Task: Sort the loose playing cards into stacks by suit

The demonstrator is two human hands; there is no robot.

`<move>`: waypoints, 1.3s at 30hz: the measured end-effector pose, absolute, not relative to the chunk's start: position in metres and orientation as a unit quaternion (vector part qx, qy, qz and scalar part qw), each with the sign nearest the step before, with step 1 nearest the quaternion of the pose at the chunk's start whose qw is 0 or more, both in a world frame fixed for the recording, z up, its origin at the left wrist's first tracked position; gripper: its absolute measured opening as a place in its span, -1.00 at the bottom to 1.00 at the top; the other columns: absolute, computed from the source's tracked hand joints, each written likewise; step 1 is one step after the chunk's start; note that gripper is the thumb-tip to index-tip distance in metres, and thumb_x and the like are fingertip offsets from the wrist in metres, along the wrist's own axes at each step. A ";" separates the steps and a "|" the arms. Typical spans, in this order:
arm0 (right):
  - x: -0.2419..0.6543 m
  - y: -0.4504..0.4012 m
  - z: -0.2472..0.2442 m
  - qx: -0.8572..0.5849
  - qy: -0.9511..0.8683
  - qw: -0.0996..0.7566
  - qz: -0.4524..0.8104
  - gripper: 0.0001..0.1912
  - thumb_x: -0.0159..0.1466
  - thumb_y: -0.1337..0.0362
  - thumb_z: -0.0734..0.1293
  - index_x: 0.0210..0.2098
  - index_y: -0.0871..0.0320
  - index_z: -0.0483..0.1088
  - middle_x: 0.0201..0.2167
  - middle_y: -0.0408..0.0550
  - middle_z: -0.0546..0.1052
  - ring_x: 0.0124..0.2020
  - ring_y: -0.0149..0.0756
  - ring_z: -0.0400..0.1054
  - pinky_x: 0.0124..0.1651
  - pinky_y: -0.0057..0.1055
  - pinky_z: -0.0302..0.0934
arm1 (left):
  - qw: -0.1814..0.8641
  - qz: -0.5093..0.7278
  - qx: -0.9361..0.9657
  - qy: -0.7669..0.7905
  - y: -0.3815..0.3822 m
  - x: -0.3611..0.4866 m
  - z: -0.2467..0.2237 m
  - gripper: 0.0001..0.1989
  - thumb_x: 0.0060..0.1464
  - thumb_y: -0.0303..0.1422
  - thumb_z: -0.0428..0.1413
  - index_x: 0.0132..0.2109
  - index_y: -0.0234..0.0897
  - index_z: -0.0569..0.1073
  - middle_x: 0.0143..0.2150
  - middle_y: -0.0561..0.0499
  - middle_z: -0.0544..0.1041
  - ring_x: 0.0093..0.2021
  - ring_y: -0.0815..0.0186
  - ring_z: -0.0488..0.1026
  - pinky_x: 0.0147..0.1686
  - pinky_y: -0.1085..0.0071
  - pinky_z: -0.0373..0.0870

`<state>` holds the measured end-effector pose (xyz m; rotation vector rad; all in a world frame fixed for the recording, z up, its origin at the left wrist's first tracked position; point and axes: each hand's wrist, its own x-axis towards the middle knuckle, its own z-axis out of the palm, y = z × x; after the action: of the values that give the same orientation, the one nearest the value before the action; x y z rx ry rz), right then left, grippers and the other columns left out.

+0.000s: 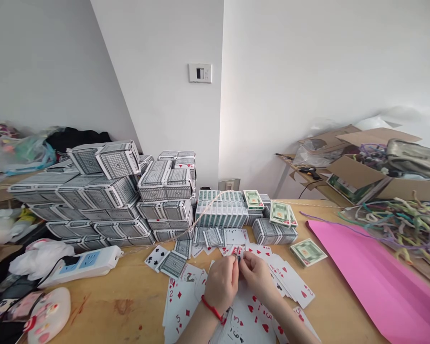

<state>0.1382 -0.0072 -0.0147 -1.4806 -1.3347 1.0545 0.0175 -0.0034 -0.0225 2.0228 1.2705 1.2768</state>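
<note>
Both your hands, left (222,282) and right (258,272), are closed to a fingertip pinch on a small dark piece (239,258), too small to identify. It sits above the loose playing cards (179,306), midway between the left and right edges of the desk (111,310).
Caution: a loose pinch may drop the piece among the cards. Low wrists, or the red bracelet (212,309), may drag overlapped cards out of place. A bump at the desk's back left may topple the uneven bundled decks (116,160).
Count: hands, two; bracelet, one; pink sheet (365,272) at the right edge, one; power strip (89,263) toward the left edge, one; green box (308,252) lying alone, one. Loose cards and bundles overlap; exact totals cannot be told.
</note>
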 end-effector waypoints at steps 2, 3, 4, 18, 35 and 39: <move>0.136 -0.010 -0.016 -0.615 -0.561 0.419 0.362 -0.72 0.10 0.18 0.19 -0.64 0.11 0.05 -0.74 -0.29 0.12 -0.67 -0.47 -0.01 -0.60 -0.51 -0.09 | 0.179 0.459 0.759 0.426 -0.007 0.020 -0.024 -0.84 0.10 -0.40 -0.09 -0.32 -0.21 0.38 -0.47 -0.07 0.43 -0.40 0.23 0.39 -0.35 0.40 0.23; 0.135 -0.011 -0.016 -0.624 -0.571 0.414 0.337 -0.73 0.10 0.19 0.19 -0.65 0.11 0.07 -0.74 -0.29 0.13 -0.67 -0.47 -0.02 -0.60 -0.50 -0.11 | 0.155 0.457 0.769 0.418 -0.008 0.020 -0.025 -0.82 0.11 -0.41 -0.12 -0.29 -0.22 0.38 -0.45 -0.07 0.44 -0.39 0.23 0.39 -0.35 0.40 0.24; 0.134 -0.012 -0.016 -0.630 -0.576 0.412 0.318 -0.73 0.10 0.19 0.19 -0.65 0.11 0.08 -0.75 -0.29 0.14 -0.67 -0.47 -0.02 -0.60 -0.50 -0.13 | 0.133 0.457 0.774 0.418 -0.008 0.020 -0.025 -0.82 0.12 -0.43 -0.14 -0.27 -0.23 0.36 -0.45 -0.07 0.44 -0.40 0.24 0.40 -0.37 0.41 0.25; 0.162 -0.005 0.010 -0.369 -0.408 0.416 0.724 -0.71 0.01 0.04 0.35 -0.43 0.15 0.43 -0.52 -0.08 0.48 -0.46 -0.26 0.37 -0.36 -0.32 0.23 | 0.267 0.464 0.691 0.485 0.008 0.003 -0.010 -0.88 0.12 -0.41 -0.15 -0.39 -0.20 0.14 -0.67 0.22 0.06 -0.69 0.43 0.08 -0.64 0.54 -0.04; 0.151 -0.003 -0.006 -0.482 -0.390 0.484 0.618 -0.66 -0.09 0.15 0.43 -0.64 0.15 0.18 -0.72 -0.26 0.27 -0.67 -0.48 0.11 -0.56 -0.50 -0.02 | 0.404 0.492 0.613 0.468 0.000 0.011 -0.008 -0.84 0.10 -0.29 -0.09 -0.41 -0.24 0.24 -0.60 0.16 0.18 -0.61 0.42 0.13 -0.58 0.51 0.04; 0.146 -0.004 -0.006 -0.519 -0.444 0.477 0.553 -0.73 -0.01 0.23 0.35 -0.64 0.14 0.14 -0.74 -0.29 0.19 -0.67 -0.49 0.03 -0.58 -0.51 -0.07 | 0.538 0.482 0.553 0.416 0.003 0.008 0.008 -0.79 0.05 -0.21 0.00 -0.37 -0.28 0.32 -0.48 0.07 0.35 -0.47 0.38 0.29 -0.45 0.50 0.22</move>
<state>0.1459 -0.0039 -0.0064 -1.2683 -1.0849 1.3509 0.0083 0.0028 0.0082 1.3147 0.9905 1.1464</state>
